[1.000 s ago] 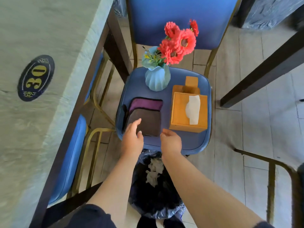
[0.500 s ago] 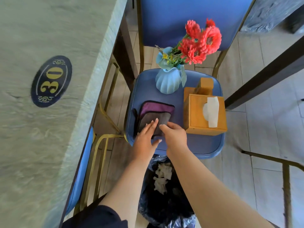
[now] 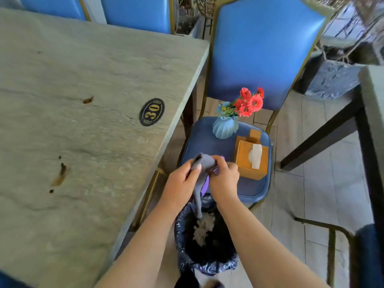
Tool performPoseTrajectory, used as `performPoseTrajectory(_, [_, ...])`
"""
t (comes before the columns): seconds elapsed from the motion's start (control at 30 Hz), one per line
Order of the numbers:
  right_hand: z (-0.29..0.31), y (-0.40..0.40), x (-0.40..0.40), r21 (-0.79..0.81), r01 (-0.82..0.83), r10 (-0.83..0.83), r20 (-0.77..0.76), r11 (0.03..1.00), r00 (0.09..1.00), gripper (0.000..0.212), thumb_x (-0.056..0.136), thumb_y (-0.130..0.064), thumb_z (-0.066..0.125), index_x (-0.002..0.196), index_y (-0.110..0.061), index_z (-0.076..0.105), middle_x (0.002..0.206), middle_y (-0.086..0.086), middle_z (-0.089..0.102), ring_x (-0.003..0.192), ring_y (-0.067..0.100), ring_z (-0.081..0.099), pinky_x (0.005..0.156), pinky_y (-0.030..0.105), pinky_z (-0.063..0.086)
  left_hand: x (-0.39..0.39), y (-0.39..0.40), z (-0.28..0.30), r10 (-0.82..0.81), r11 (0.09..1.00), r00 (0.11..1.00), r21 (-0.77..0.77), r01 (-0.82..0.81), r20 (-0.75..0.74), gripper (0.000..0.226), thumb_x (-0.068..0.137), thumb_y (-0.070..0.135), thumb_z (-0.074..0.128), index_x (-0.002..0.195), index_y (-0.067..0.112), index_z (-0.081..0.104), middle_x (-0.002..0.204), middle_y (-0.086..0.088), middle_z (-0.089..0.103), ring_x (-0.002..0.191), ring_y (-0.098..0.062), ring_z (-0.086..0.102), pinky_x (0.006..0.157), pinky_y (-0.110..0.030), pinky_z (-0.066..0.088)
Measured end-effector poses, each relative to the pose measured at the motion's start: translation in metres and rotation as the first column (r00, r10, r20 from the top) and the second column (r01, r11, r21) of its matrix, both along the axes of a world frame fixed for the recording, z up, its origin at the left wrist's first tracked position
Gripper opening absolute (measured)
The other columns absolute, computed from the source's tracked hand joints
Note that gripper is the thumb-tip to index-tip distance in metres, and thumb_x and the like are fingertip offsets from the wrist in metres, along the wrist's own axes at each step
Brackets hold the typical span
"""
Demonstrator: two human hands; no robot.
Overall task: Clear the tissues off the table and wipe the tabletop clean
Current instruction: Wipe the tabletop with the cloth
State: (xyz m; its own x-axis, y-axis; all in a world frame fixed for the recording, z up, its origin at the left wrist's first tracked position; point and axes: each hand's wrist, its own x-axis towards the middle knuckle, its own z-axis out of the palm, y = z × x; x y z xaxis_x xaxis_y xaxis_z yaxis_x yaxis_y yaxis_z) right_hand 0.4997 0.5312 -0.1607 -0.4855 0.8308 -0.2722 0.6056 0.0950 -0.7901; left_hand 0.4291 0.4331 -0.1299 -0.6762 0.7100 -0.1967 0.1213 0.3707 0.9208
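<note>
Stained worktop (image 3: 87, 129) edge running diagonally at centre frame, grey cloth (image 3: 202, 165) pinched by left hand (image 3: 182, 181) and right hand (image 3: 224, 179), held over chair seat (image 3: 253, 188) above lined bin (image 3: 207, 250)

Brightness: bright, even daylight over the whole scene.
Light source: seems to come from the upper right, where the background is nearly washed out.
Glare: a soft sheen on the blue chair back (image 3: 259, 48) and a pale wash on the tabletop (image 3: 83, 121).
Shadows: soft and weak; the inside of the bin (image 3: 207, 242) is very dark.
Blur: slight motion blur on the cloth (image 3: 202, 163) and both hands.
Distortion: wide-angle; straight edges bend near the borders.
</note>
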Motion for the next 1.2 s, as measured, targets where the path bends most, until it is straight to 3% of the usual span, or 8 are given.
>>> performPoseTrajectory(0.13, [0.051, -0.043, 0.009, 0.125, -0.152, 0.166, -0.11, 0.98, 0.98, 0.026, 0.089, -0.002, 0.056, 0.112, -0.014, 0.061, 0.144, 0.007, 0.038, 0.135, 0.026, 0.03, 0.106, 0.026, 0.027, 0.007, -0.061, 0.048, 0.14, 0.988, 0.985, 0.043, -0.145, 0.101, 0.016, 0.093, 0.043, 0.055, 0.105, 0.051, 0.059, 0.111, 0.025, 0.063, 0.109, 0.009, 0.056, 0.098, -0.013, 0.04])
performPoseTrajectory(0.27, [0.099, -0.082, 0.002, 0.123, -0.333, 0.353, -0.221, 0.935, 0.909, 0.016, 0.088, -0.01, 0.059, 0.1, -0.021, 0.058, 0.103, -0.001, 0.061, 0.108, 0.022, 0.054, 0.078, 0.026, 0.044, 0.002, -0.12, 0.082, 0.307, 0.942, 0.931, 0.076, -0.326, 0.198, 0.036, 0.087, 0.046, 0.059, 0.118, 0.03, 0.063, 0.127, 0.006, 0.063, 0.123, -0.012, 0.055, 0.112, -0.036, 0.037])
performPoseTrajectory(0.43, [0.122, -0.131, -0.023, 0.071, -0.464, 0.468, -0.201, 0.883, 0.86, 0.012, 0.089, -0.024, 0.064, 0.1, -0.024, 0.059, 0.089, -0.01, 0.06, 0.088, 0.012, 0.054, 0.07, 0.022, 0.035, -0.021, -0.184, 0.104, 0.387, 0.893, 0.871, 0.112, -0.435, 0.301, 0.014, 0.098, 0.023, 0.051, 0.1, 0.028, 0.064, 0.103, 0.003, 0.071, 0.091, -0.007, 0.068, 0.088, -0.026, 0.053])
performPoseTrajectory(0.67, [0.085, -0.196, -0.092, 0.129, -0.501, 0.498, 0.056, 0.856, 0.865, 0.026, 0.091, -0.031, 0.06, 0.116, -0.026, 0.058, 0.107, 0.002, 0.067, 0.104, 0.026, 0.06, 0.087, 0.035, 0.045, -0.085, -0.262, 0.063, 0.418, 0.897, 0.908, -0.143, -0.417, -0.027, 0.025, 0.096, 0.022, 0.055, 0.121, 0.022, 0.059, 0.112, 0.004, 0.065, 0.11, -0.017, 0.061, 0.098, -0.041, 0.048])
performPoseTrajectory(0.8, [0.074, -0.225, -0.11, 0.458, -0.5, 0.362, 0.358, 0.735, 0.86, 0.04, 0.088, -0.029, 0.061, 0.127, -0.027, 0.051, 0.125, 0.006, 0.055, 0.121, 0.031, 0.044, 0.103, 0.047, 0.031, -0.111, -0.284, 0.046, 0.369, 0.884, 0.915, -0.244, -0.399, -0.162, 0.032, 0.099, 0.022, 0.049, 0.129, 0.031, 0.056, 0.126, 0.008, 0.062, 0.116, -0.014, 0.057, 0.098, -0.036, 0.048])
performPoseTrajectory(0.93, [0.057, -0.272, -0.094, 0.611, -0.463, 0.284, 0.372, 0.642, 0.884, 0.044, 0.077, -0.034, 0.07, 0.117, -0.02, 0.06, 0.117, 0.012, 0.057, 0.113, 0.038, 0.051, 0.107, 0.061, 0.029, -0.132, -0.284, 0.04, 0.421, 0.771, 0.793, -0.287, -0.568, -0.441, 0.04, 0.097, 0.016, 0.049, 0.136, 0.024, 0.049, 0.146, 0.001, 0.04, 0.135, -0.02, 0.039, 0.107, -0.037, 0.04])
performPoseTrajectory(1.07, [0.039, -0.296, -0.093, 0.43, -0.666, 0.392, 0.567, 0.609, 0.724, 0.059, 0.093, -0.056, 0.027, 0.15, -0.04, 0.024, 0.159, 0.007, 0.024, 0.147, 0.039, 0.013, 0.111, 0.068, 0.001, -0.156, -0.283, 0.027, 0.485, 0.574, 0.763, -0.503, -0.646, -0.427, 0.07, 0.096, 0.03, 0.047, 0.153, 0.013, 0.009, 0.163, -0.008, -0.006, 0.15, -0.025, -0.007, 0.121, -0.048, 0.003])
performPoseTrajectory(1.2, [0.039, -0.265, -0.128, 0.404, -0.713, 0.4, 0.621, 0.573, 0.674, 0.059, 0.095, -0.06, 0.01, 0.149, -0.046, -0.011, 0.162, -0.001, -0.012, 0.146, 0.037, -0.02, 0.109, 0.069, -0.01, -0.161, -0.282, 0.013, 0.452, 0.503, 0.788, -0.611, -0.612, -0.418, 0.077, 0.098, 0.041, 0.034, 0.153, 0.009, -0.009, 0.16, -0.008, -0.023, 0.147, -0.025, -0.02, 0.12, -0.046, -0.007])
